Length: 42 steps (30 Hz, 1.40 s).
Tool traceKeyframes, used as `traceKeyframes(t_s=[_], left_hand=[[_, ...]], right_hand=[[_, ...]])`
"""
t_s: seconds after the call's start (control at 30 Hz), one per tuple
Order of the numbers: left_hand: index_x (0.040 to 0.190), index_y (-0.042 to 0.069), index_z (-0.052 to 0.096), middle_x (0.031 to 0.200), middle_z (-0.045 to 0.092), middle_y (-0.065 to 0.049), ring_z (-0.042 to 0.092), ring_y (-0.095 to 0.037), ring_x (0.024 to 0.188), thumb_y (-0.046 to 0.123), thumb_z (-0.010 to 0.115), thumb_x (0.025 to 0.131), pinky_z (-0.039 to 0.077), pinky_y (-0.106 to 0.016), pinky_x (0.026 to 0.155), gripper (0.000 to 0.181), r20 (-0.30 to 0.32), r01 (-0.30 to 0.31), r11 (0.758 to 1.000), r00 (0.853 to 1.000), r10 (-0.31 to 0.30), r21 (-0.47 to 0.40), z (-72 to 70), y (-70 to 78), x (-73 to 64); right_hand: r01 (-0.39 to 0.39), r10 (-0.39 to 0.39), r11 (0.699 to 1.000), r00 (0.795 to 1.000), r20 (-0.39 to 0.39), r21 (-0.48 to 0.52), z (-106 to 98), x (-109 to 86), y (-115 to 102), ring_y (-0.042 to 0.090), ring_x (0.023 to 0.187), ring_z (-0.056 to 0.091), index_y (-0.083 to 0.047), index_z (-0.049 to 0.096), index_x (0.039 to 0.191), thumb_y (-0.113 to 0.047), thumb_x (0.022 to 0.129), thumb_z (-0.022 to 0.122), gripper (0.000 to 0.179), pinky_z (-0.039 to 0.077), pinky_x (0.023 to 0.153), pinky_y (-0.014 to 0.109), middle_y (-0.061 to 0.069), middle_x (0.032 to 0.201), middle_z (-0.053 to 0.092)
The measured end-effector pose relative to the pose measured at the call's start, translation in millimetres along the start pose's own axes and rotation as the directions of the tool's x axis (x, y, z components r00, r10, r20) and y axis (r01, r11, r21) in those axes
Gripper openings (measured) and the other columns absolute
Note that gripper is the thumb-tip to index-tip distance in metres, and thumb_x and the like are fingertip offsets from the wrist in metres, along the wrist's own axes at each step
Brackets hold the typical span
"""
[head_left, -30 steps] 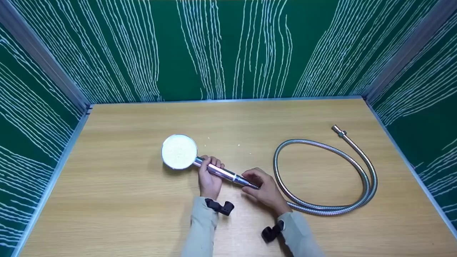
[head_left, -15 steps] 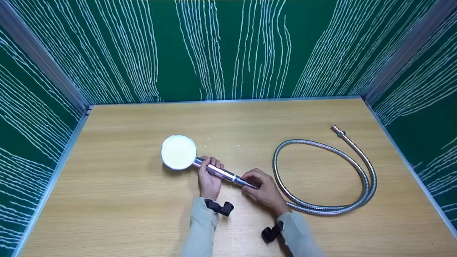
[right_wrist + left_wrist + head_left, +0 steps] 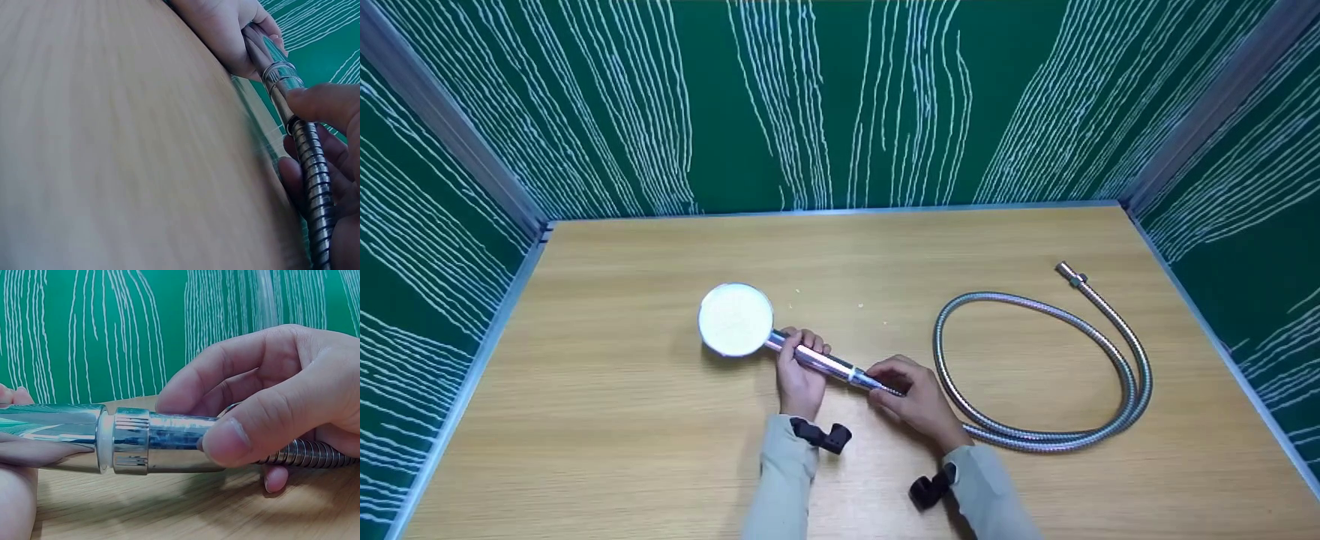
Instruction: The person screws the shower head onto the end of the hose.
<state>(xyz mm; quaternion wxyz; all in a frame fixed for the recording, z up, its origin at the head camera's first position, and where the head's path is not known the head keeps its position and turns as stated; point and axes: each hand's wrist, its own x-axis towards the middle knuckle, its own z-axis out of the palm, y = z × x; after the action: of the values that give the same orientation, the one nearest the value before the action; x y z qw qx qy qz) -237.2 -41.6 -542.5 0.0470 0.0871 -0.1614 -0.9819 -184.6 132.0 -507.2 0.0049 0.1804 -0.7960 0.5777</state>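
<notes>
A chrome hand shower head (image 3: 736, 319) with a round, pale face points its handle (image 3: 823, 362) toward the lower right. Around that handle my left hand (image 3: 801, 382) has its fingers curled. My right hand (image 3: 919, 397) pinches the metal hose connector (image 3: 174, 441) between thumb and fingers, in line with the handle's end. A white ring (image 3: 105, 441) shows between handle and connector in the left wrist view; how far the threads engage is hidden. From the connector the ribbed metal shower hose (image 3: 316, 191) passes under my right palm.
The rest of the hose (image 3: 1039, 448) lies looped on the wooden table (image 3: 585, 420) at the right, its other end fitting (image 3: 1071, 274) toward the back. Small white crumbs (image 3: 861, 305) dot the table. Green walls (image 3: 840, 105) with white lines enclose the back and sides.
</notes>
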Motion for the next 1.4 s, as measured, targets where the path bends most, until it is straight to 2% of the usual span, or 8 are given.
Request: traceKeyframes(t_s=[0.13, 0.7, 1.07, 1.4], left_hand=[[0.085, 0.016, 0.039, 0.065, 0.038, 0.000, 0.036, -0.013, 0.060, 0.005, 0.028, 0.098, 0.030, -0.025, 0.059, 0.020, 0.006, -0.005, 1.000, 1.000, 0.005, 0.001, 0.1, 0.2, -0.2], [0.084, 0.016, 0.039, 0.064, 0.039, 0.000, 0.036, -0.013, 0.059, 0.004, 0.030, 0.097, 0.031, -0.025, 0.058, 0.020, -0.016, -0.001, 1.000, 1.000, 0.002, 0.006, 1.0, -0.2, 1.0], [0.085, 0.015, 0.037, 0.065, 0.039, 0.001, 0.036, -0.013, 0.059, 0.004, 0.028, 0.097, 0.031, -0.025, 0.060, 0.019, 0.003, -0.002, 1.000, 1.000, 0.002, 0.023, -0.2, -0.8, 1.2], [0.086, 0.015, 0.037, 0.066, 0.040, 0.000, 0.037, -0.013, 0.060, 0.005, 0.031, 0.097, 0.031, -0.026, 0.060, 0.016, -0.008, 0.000, 1.000, 1.000, 0.000, 0.012, 0.4, -0.1, 0.9]], right_hand=[[-0.003, 0.003, 1.000, 1.000, 0.003, 0.006, -0.1, 0.3, 0.2, 0.016, 0.082, 0.063, 0.006, 0.066, 0.098, 0.010, 0.075, 0.070, 0.024, 0.051, 0.074, 0.023, 0.017, 0.092, 0.067], [-0.034, 0.034, 0.999, 0.999, 0.011, -0.020, -2.0, -0.3, -1.1, 0.016, 0.081, 0.062, 0.005, 0.066, 0.102, 0.006, 0.076, 0.070, 0.025, 0.051, 0.075, 0.023, 0.016, 0.094, 0.067], [-0.049, 0.049, 0.999, 0.999, 0.001, 0.009, -0.9, 1.4, 0.9, 0.022, 0.092, 0.062, 0.009, 0.061, 0.106, 0.007, 0.073, 0.074, 0.036, 0.052, 0.085, 0.031, 0.020, 0.100, 0.065], [-0.024, 0.024, 1.000, 1.000, -0.006, -0.007, -0.5, 1.3, 1.2, 0.023, 0.091, 0.064, 0.005, 0.063, 0.101, 0.009, 0.071, 0.075, 0.033, 0.052, 0.087, 0.035, 0.017, 0.098, 0.065]])
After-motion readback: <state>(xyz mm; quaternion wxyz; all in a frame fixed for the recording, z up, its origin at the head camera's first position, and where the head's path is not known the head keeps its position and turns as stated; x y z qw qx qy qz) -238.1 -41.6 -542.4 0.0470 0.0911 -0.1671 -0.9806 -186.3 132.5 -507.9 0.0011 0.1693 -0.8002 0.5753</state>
